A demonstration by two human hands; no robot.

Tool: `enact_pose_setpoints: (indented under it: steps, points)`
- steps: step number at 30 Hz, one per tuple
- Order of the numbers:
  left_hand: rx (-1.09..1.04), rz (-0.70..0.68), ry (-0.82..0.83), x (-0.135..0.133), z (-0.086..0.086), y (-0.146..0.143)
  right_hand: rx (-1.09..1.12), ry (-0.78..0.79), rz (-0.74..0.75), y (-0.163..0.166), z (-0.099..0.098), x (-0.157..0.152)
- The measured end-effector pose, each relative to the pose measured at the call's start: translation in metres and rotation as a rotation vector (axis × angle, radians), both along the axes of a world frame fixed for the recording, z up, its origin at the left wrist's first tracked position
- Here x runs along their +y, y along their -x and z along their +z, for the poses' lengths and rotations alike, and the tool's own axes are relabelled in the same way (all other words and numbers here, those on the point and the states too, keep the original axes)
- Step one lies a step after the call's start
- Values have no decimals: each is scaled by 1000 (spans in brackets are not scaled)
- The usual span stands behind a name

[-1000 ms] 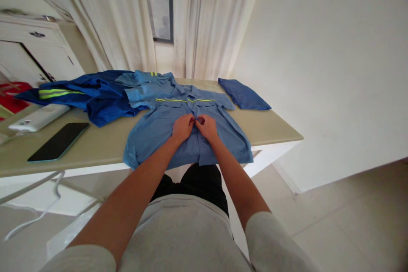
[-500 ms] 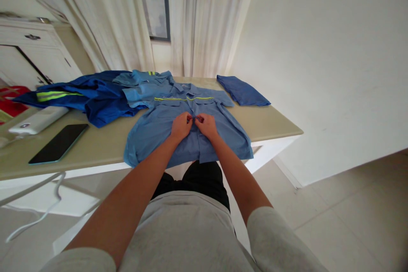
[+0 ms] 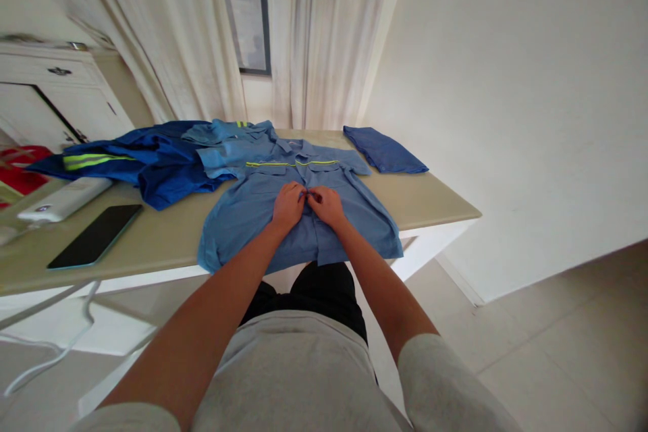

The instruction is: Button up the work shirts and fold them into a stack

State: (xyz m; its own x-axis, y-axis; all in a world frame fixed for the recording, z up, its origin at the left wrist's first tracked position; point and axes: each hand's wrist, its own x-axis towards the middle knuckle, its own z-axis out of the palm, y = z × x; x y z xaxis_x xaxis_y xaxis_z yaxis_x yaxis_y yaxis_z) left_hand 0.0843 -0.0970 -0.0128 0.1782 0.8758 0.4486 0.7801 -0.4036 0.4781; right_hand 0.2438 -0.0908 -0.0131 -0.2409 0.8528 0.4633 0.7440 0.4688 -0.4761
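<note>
Near edge of surface [image 3: 430, 199]: blue shirt [image 3: 237, 219], laid flat, front up, collar pointing away, hem slightly over the edge. Left hand [image 3: 289, 206] and right hand [image 3: 327, 205] almost meet at mid-front; fingers of both look pinched on the front placket, exact bit too small to tell. Progress, judged: laying out done, front halves together, placket work apparently partway. Which fastenings are done up, above or below: can't tell. Shirt not folded. Left of it: black-screened device [image 3: 96, 236], white device [image 3: 65, 200] just behind. Farther back left: dark-blue garment [image 3: 156, 155] with reflective stripe, heaped, not folded. Back right: folded garment [image 3: 387, 150], neat and flat. Curtains [image 3: 329, 34] behind.
</note>
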Motion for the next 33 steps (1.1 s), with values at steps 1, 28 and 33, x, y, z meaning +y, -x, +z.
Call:
enact_pose_setpoints:
  steps: [1, 28, 33]
  points:
    - [-7, 5, 10, 0, 0, 0, 15, -20, 17, 0, 1, 0]
    - [-67, -8, 111, 10, -10, -1, 89, 40, -7, -3, -9, 12]
    - [-92, 20, 125, 11, -9, -1, 99, 50, 4, -2, -8, 11]
